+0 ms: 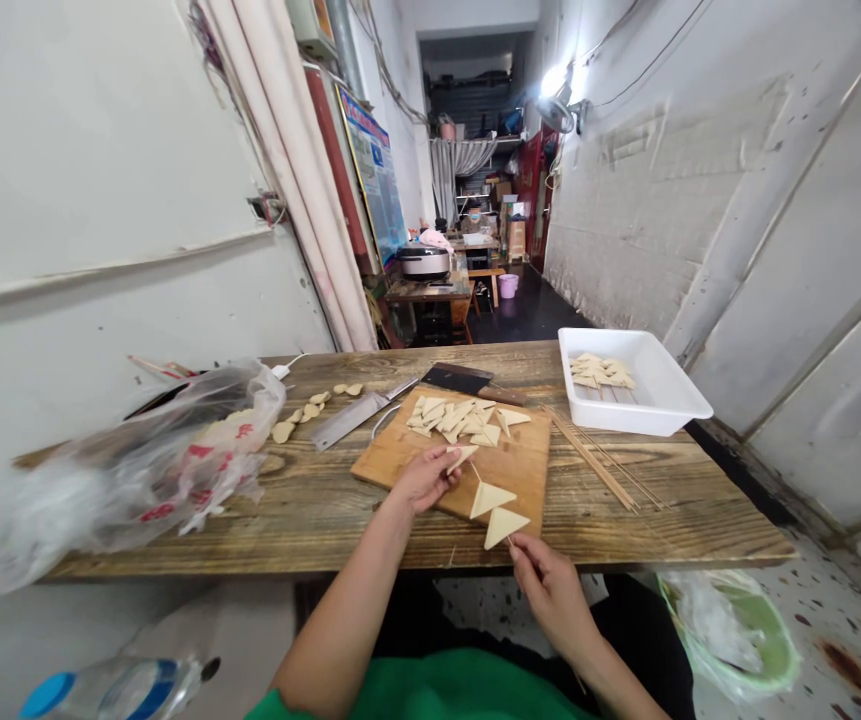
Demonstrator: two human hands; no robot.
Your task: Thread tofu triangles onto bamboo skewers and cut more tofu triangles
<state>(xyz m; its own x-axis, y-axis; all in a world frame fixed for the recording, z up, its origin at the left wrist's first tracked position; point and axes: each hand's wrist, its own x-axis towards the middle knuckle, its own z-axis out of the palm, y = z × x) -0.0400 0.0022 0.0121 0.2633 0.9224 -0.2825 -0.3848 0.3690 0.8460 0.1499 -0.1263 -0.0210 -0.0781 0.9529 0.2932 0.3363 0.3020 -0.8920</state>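
My left hand (424, 478) rests on the wooden cutting board (527, 462) and pinches a pale triangular tofu piece (463, 455) at the tip of a thin bamboo skewer. Two more triangles (496, 511) sit threaded on the same skewer, which runs down to my right hand (550, 585). That hand is closed on the skewer's lower end near the table's front edge. A pile of cut triangles (460, 418) lies at the board's far side.
A white tray (670, 395) with several triangles stands at the right. Loose skewers (599, 462) lie beside the board. A cleaver (359, 415) and a dark knife (467, 381) lie behind it. A plastic bag (197, 445) sits left, a lined bin (737, 630) lower right.
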